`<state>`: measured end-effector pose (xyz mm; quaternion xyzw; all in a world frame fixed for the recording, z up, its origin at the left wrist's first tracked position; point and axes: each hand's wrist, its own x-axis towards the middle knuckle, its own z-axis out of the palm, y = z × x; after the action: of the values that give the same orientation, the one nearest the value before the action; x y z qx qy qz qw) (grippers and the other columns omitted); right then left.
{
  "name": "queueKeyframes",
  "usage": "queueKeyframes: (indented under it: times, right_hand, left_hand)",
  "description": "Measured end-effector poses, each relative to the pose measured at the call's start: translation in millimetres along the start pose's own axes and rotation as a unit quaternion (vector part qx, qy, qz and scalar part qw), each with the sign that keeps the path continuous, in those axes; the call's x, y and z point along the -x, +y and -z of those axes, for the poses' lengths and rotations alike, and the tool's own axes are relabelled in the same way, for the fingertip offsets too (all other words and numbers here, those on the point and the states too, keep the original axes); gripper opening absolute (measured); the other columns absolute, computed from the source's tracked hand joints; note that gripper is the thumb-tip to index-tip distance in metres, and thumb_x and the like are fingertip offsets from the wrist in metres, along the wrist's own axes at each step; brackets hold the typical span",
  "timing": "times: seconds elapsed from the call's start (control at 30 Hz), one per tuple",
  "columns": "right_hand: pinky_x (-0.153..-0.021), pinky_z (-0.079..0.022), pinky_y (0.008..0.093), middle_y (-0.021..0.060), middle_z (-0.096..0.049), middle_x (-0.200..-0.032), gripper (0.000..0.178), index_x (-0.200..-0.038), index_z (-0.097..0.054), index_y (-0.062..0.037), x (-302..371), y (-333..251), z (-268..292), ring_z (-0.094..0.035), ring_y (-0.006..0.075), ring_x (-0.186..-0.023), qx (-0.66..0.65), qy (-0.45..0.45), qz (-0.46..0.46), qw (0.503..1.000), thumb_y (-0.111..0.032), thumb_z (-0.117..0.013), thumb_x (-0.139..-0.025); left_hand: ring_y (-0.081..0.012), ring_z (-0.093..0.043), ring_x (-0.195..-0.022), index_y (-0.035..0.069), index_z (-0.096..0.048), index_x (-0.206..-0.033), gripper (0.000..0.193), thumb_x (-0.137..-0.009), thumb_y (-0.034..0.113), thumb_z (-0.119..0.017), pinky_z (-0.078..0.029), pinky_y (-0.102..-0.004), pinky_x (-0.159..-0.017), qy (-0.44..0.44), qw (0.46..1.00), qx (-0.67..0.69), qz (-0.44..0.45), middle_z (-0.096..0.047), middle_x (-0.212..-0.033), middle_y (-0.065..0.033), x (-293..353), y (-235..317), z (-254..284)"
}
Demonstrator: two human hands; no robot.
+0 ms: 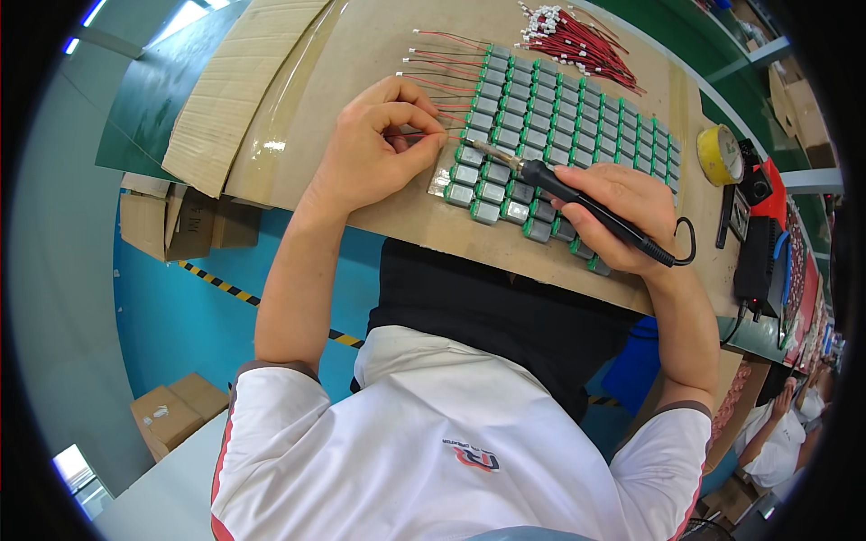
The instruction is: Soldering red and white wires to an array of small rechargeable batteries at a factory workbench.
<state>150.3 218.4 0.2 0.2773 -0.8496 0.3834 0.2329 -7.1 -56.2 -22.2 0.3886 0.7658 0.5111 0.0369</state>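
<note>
In my right hand [622, 212] is a black-handled soldering iron [577, 200], its metal tip pointing left at the edge of a small grey battery pack with a green board. Pinched between the thumb and finger of my left hand [383, 149] is a thin red and black wire [410, 134], its end close to the iron's tip. Many such battery packs [559, 122] lie in tight rows before me. Along the left edge of the rows, several packs have wire leads [442, 61] with white connectors sticking out to the left.
A heap of red wires [582, 45] with white connectors lies at the far side. To the right are a yellow tape roll [720, 155] and a black box-shaped unit [756, 266]. Cardboard sheet [244, 86] covers the left side; boxes [176, 415] stand below. Other people sit at lower right.
</note>
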Motion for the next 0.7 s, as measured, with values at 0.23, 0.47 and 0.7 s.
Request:
queueKeyframes:
  times: [0.23,0.47,0.7]
  right_hand:
    - [-0.059,-0.053,0.0321,0.0126,-0.071,-0.077,0.037,-0.120,-0.075,0.0065,-0.5,-0.3,0.1,-0.069,0.0235,-0.064,0.004,-0.004,0.002,1.000,0.002,-0.081,-0.084]
    - [-0.059,-0.054,0.0313,0.0134,-0.072,-0.078,0.036,-0.120,-0.075,0.0068,0.8,-0.4,-0.5,-0.070,0.0232,-0.065,0.001,0.011,-0.002,1.000,0.002,-0.080,-0.085]
    - [-0.059,-0.054,0.0312,0.0142,-0.072,-0.079,0.037,-0.121,-0.075,0.0070,2.5,0.5,0.6,-0.070,0.0231,-0.065,0.004,0.009,-0.007,1.000,0.001,-0.080,-0.085]
  left_hand:
    - [-0.0038,-0.055,-0.069,0.001,-0.077,-0.085,0.003,-0.084,-0.001,-0.078,-0.047,-0.0198,-0.059,0.004,1.000,0.000,-0.007,-0.067,-0.101,0.0005,-0.5,-0.9,-0.3]
    - [-0.0036,-0.055,-0.069,0.001,-0.077,-0.086,0.002,-0.084,-0.001,-0.077,-0.047,-0.0199,-0.060,0.003,1.000,0.001,-0.003,-0.068,-0.101,0.0003,-0.2,-0.9,0.0]
    - [-0.0039,-0.058,-0.077,0.000,-0.077,-0.088,0.004,-0.085,0.000,-0.080,-0.047,-0.0196,-0.065,-0.007,1.000,-0.007,0.004,-0.068,-0.103,0.0009,0.1,-0.9,1.6]
